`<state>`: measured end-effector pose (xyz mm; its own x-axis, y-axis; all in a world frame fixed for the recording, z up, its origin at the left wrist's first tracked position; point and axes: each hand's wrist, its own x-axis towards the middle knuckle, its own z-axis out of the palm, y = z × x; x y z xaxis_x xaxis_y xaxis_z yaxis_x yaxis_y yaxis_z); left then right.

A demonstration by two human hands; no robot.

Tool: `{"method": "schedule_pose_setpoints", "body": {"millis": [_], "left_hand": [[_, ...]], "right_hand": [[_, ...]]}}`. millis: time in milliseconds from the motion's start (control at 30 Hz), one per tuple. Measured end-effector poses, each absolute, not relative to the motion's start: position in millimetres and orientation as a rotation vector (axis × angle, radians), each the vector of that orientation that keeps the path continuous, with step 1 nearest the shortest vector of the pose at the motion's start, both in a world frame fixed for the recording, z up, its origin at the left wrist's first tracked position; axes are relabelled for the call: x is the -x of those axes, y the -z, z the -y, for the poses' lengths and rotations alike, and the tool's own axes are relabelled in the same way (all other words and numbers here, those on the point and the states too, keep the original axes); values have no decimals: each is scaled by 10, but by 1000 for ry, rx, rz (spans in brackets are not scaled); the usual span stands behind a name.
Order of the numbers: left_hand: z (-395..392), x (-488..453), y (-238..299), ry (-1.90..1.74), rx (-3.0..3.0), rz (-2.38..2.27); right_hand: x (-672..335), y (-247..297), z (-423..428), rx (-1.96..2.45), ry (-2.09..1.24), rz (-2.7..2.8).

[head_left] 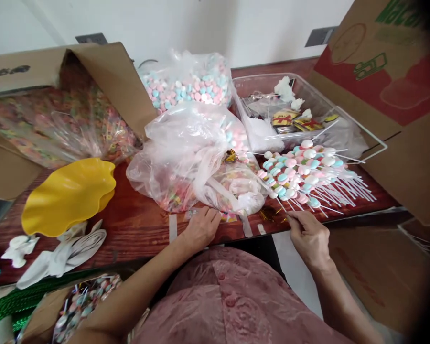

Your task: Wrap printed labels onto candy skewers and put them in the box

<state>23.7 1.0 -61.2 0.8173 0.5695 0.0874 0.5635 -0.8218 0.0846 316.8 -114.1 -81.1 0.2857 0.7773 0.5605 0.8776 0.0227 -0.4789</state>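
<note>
At the table's front edge, my left hand has its fingers curled down over a small clear plastic wrapper with coloured print. Further right, my right hand pinches thumb against finger; what lies between them is too small to make out. Gold twist ties lie just left of those fingertips. Behind my right hand is a heap of pink, white and blue candies on white sticks. A clear plastic bag of candies lies beyond my left hand.
A yellow wavy-edged dish stands at left, before a cardboard box of bagged sweets. Behind are a bag of pastel candies and a clear plastic bin of packets. Another cardboard box stands at right. Cloth lies front left.
</note>
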Motion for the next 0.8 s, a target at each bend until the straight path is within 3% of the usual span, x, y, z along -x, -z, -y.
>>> {"method": "schedule_pose_setpoints", "body": {"millis": [400, 667, 800], "left_hand": [[-95, -150, 654, -668, -2915, -1087], [67, -79, 650, -356, -2897, -1250], [28, -23, 706, -432, -2835, -1244]], "right_hand": [[-3234, 524, 1015, 1658, 390, 1461], [-3595, -46, 652, 1891, 885, 1618], [-3596, -366, 432, 2005, 953, 1666]]}}
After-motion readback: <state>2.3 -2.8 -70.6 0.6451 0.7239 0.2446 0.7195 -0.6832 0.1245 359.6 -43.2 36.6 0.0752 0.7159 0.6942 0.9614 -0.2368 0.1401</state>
